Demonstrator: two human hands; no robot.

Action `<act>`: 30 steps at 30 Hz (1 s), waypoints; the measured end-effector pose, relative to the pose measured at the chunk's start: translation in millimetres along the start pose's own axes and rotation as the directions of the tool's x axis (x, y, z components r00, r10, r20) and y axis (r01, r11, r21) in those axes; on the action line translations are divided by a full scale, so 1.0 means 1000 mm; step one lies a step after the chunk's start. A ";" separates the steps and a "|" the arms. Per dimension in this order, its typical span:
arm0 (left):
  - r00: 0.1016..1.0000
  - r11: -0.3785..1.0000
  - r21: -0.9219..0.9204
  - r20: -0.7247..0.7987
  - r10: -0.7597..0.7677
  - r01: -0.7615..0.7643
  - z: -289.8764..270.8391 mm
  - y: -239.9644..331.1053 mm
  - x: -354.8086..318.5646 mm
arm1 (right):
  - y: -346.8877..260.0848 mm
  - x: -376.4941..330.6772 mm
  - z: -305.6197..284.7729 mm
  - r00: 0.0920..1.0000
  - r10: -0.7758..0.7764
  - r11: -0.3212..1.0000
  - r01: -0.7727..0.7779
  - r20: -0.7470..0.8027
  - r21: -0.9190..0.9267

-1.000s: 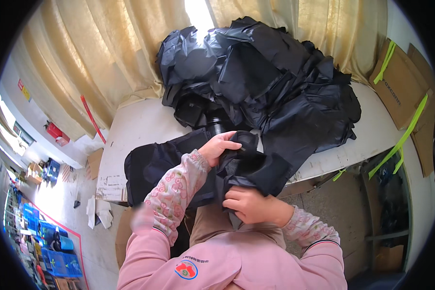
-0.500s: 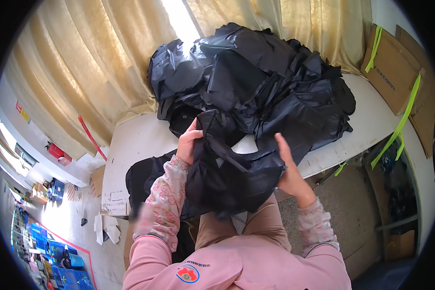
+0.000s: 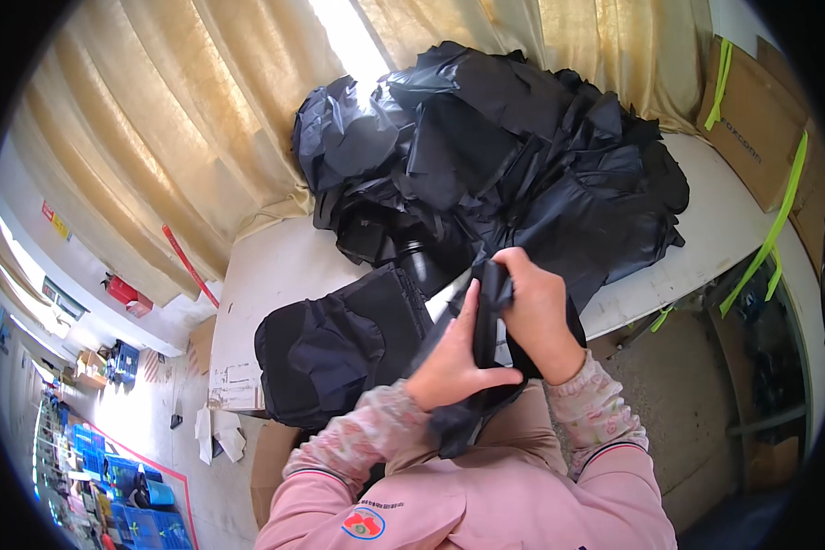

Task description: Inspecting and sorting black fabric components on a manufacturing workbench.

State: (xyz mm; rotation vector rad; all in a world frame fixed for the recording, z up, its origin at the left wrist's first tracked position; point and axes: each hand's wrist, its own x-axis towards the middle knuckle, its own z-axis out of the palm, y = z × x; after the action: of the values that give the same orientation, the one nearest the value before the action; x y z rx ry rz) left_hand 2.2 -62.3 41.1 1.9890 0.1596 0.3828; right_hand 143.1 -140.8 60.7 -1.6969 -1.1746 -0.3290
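Black, slightly shiny fabric piece point(image 3: 493, 286), spread wide half a second ago, now gathered into a narrow upright bundle at the near edge of a long white table point(image 3: 293, 252); probably more compact to handle this way. Left hand point(image 3: 456, 359) laid flat against the bundle, thumb spread; right hand point(image 3: 539, 307) curled around its upper end. Left of the table, blue plastic crates point(image 3: 165, 530) with mixed contents, too small to identify.

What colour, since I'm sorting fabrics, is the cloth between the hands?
The cloth is black, best seen in the head view.
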 end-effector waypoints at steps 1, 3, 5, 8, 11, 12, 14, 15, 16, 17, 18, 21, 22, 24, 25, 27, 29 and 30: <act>0.996 0.999 -0.029 -0.080 -0.031 0.029 0.012 -0.011 0.002 | -0.006 0.000 0.005 0.999 -0.025 1.000 0.025 0.023 0.012; 0.963 0.993 -0.088 -0.251 -0.100 0.080 0.023 -0.035 0.002 | -0.011 0.000 0.009 0.997 -0.055 0.998 0.054 0.052 0.029; 0.970 0.993 -0.086 -0.224 -0.097 0.079 0.007 -0.069 0.002 | -0.006 0.000 0.005 0.980 -0.092 0.996 0.094 0.176 -0.004; 0.969 0.906 -0.416 -0.185 -0.162 0.072 -0.033 -0.062 0.008 | 0.015 0.001 -0.014 0.946 -0.111 0.994 0.105 0.303 0.034; 0.957 0.814 -0.563 -0.132 -0.260 0.143 -0.069 -0.052 0.003 | 0.026 -0.002 -0.020 0.904 -0.090 0.996 0.083 0.419 0.035; 0.961 0.814 -0.564 -0.126 -0.246 0.135 -0.076 -0.056 0.001 | 0.029 -0.003 -0.023 0.880 -0.075 0.997 0.080 0.469 0.010; 0.952 0.776 -0.615 -0.128 -0.277 0.143 -0.084 -0.061 0.001 | 0.050 -0.008 -0.018 0.892 -0.156 0.977 0.202 0.425 -0.066; 0.944 0.782 -0.599 -0.126 -0.305 0.173 -0.089 -0.063 0.000 | 0.060 -0.010 -0.018 0.914 -0.073 0.972 0.155 0.399 -0.179; 0.934 0.787 -0.582 -0.126 -0.334 0.203 -0.092 -0.066 -0.001 | 0.070 -0.012 -0.016 0.931 0.006 0.952 0.105 0.365 -0.286; 0.916 0.711 -0.653 -0.067 -0.396 0.260 -0.090 -0.068 -0.001 | 0.080 -0.014 -0.015 0.954 0.007 0.968 0.068 0.299 -0.241; 0.916 0.710 -0.655 -0.066 -0.396 0.260 -0.087 -0.068 -0.002 | 0.086 -0.016 -0.014 0.954 0.008 0.967 0.068 0.299 -0.244; 0.834 0.792 -0.496 -0.214 -0.509 0.356 -0.080 -0.048 -0.002 | 0.101 -0.023 -0.011 0.898 0.293 0.912 -0.366 0.329 0.186; 0.833 0.794 -0.494 -0.218 -0.508 0.354 -0.085 -0.054 -0.004 | 0.107 -0.025 -0.009 0.900 0.281 0.917 -0.354 0.333 0.183; 0.833 0.595 -0.747 -0.103 -0.543 0.296 -0.099 -0.072 -0.008 | 0.110 -0.025 -0.010 0.903 0.266 0.923 -0.340 0.338 0.182; 0.829 0.657 -0.685 -0.137 -0.542 0.315 -0.099 -0.067 -0.009 | 0.108 -0.024 -0.014 0.878 0.273 0.903 -0.375 0.394 0.211; 0.793 0.603 -0.712 -0.107 -0.599 0.359 -0.100 -0.068 -0.010 | 0.104 -0.018 -0.021 0.849 0.277 0.880 -0.412 0.450 0.237; 0.754 0.548 -0.735 -0.077 -0.652 0.399 -0.099 -0.069 -0.012 | 0.098 -0.010 -0.027 0.869 0.235 0.877 -0.383 0.437 0.291; 0.774 0.592 -0.712 -0.108 -0.624 0.377 -0.098 -0.069 -0.014 | 0.096 -0.007 -0.029 0.868 0.234 0.876 -0.384 0.438 0.292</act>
State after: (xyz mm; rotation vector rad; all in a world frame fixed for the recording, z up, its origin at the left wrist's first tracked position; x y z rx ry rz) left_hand -39.9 47.5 14.4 1.0706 0.7187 0.3435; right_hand 227.5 -171.2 14.3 -1.6150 -1.1244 0.4377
